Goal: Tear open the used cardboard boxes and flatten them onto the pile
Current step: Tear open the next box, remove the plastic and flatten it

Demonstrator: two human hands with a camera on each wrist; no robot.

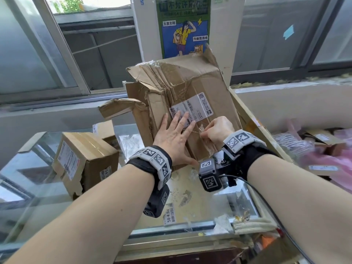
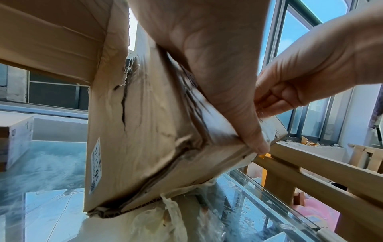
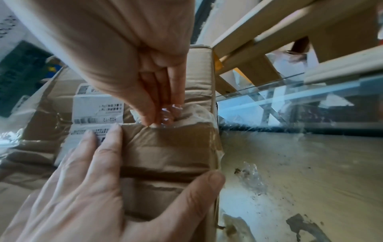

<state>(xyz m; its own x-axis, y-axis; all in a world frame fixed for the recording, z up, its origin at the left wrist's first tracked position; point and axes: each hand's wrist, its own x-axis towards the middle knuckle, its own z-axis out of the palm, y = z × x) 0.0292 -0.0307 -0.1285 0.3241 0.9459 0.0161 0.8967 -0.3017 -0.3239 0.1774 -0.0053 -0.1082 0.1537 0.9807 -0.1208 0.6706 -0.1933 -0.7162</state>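
Cardboard box torn | left hand flat on it | right hand pinching tape

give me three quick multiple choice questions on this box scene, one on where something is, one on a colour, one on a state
1. Where is the smaller sealed box relative to the crumpled box being worked on?
A. to its left on the glass top
B. stacked on top of it
C. inside it

2. What colour is the shipping label on the crumpled box?
A. bright red
B. white
C. black

3. What is the right hand doing?
A. lying flat and open on the glass
B. hanging idle off the box
C. pinching clear tape on the box

Answers:
1. A, the head view shows it standing apart on the glass top, left of the left hand.
2. B, it is white with dark print and barcodes.
3. C, the right wrist view shows the curled fingers gripping shiny tape while the left hand presses flat on the cardboard.
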